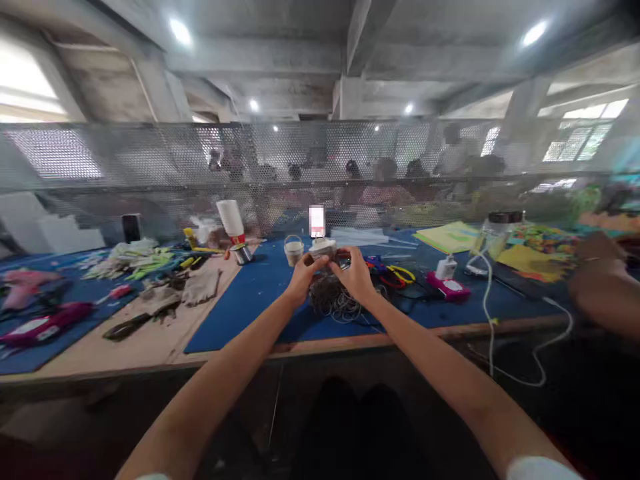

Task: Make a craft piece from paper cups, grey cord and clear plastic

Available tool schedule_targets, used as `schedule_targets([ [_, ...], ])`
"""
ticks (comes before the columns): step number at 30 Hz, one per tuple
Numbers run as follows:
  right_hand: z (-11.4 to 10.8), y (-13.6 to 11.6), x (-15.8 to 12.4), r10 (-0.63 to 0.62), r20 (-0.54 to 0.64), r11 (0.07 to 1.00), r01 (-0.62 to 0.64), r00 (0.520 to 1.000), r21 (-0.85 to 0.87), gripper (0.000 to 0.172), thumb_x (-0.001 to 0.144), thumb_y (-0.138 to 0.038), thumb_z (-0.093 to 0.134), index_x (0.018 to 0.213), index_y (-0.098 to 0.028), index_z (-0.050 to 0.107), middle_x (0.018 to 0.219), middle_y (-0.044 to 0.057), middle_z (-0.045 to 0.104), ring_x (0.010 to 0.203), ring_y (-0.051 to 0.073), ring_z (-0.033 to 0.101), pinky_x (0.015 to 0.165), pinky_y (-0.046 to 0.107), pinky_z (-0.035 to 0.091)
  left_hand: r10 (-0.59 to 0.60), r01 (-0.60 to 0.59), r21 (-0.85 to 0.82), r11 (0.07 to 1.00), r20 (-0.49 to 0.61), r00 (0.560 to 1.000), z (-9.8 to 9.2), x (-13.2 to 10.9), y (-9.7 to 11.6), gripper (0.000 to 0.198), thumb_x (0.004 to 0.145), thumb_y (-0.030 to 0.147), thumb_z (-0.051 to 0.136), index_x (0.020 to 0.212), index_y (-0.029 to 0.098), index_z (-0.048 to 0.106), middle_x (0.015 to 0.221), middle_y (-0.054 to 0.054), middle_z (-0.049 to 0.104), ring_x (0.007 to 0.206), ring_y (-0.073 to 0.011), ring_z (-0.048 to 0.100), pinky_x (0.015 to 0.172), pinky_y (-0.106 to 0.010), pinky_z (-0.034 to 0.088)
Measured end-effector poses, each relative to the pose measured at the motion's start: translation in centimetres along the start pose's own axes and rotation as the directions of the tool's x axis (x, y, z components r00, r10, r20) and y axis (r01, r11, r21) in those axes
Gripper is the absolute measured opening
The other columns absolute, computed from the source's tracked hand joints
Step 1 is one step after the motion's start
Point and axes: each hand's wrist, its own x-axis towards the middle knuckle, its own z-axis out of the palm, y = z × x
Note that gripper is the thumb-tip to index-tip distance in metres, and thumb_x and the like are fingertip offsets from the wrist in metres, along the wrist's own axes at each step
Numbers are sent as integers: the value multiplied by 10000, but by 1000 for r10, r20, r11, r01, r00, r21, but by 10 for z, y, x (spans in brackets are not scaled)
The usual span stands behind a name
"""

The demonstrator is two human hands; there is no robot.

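Observation:
My left hand (302,279) and my right hand (356,275) meet over the middle of the blue mat (225,320), fingers bent and thumbs close together. What they pinch is too small and blurred to make out. Just beyond the fingertips shows a small whitish object (323,248); whether it is held or stands on the mat is unclear. A tangle of thin grey wire (336,303) lies directly below both hands. To the left stands a small white bucket with a handle (294,252). Behind the hands a lit phone (317,221) is propped upright.
Pliers with yellow handles (401,274) and a magenta device (448,287) lie to the right, near a lidded jar (495,233) and a white cable (489,313). Leftward are a tin can (243,253), stacked paper cups (230,219) and gloves (201,287). Another person's arm (607,287) reaches in at right.

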Motion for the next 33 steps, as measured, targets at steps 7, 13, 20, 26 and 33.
schedule_targets([
  [7, -7, -8, -1, -129, -50, 992, 129, 990, -16, 137, 905, -214, 646, 1033, -226, 597, 1092, 92, 618, 1079, 256, 613, 965, 422, 520, -17, 19, -107, 994, 26, 1000, 3, 0, -2, 499, 673, 421, 873, 1068, 220, 645, 1109, -52, 684, 955, -185, 649, 684, -258, 518],
  [13, -9, -15, -3, -152, -47, 988, 151, 987, -34, 58, 931, -207, 627, 975, -231, 655, 1136, 93, 626, 1157, 250, 602, 1006, 430, 498, -10, 20, -173, 985, 61, 998, 7, -3, 2, 450, 702, 378, 854, 1071, 199, 668, 1110, -59, 699, 877, -165, 663, 671, -260, 538],
  [20, -20, -18, 0, -210, 31, 977, 211, 977, -22, 79, 941, -240, 636, 994, -237, 694, 1175, 94, 636, 1180, 246, 601, 1031, 416, 488, -10, 29, -238, 971, 79, 997, 4, -2, 1, 434, 729, 338, 848, 1106, 185, 695, 1071, -68, 732, 866, -172, 690, 711, -272, 567],
  [26, -72, 32, 31, 37, 163, 920, 31, 986, -392, 136, 942, -253, 585, 1002, -200, 694, 1081, 93, 691, 1013, 236, 653, 923, 353, 497, -46, 70, -270, 960, 96, 994, 0, 1, -3, 374, 763, 359, 828, 1070, 182, 710, 1036, -66, 747, 859, -177, 702, 710, -273, 587],
  [33, -105, 89, 38, 481, 185, 681, -232, 857, -695, 226, 949, -295, 536, 1033, -202, 724, 1126, 102, 728, 1019, 242, 672, 825, 313, 476, -74, 91, -258, 962, 75, 994, 2, -1, 1, 394, 734, 345, 843, 1067, 179, 712, 1006, -53, 761, 808, -154, 706, 653, -229, 574],
])
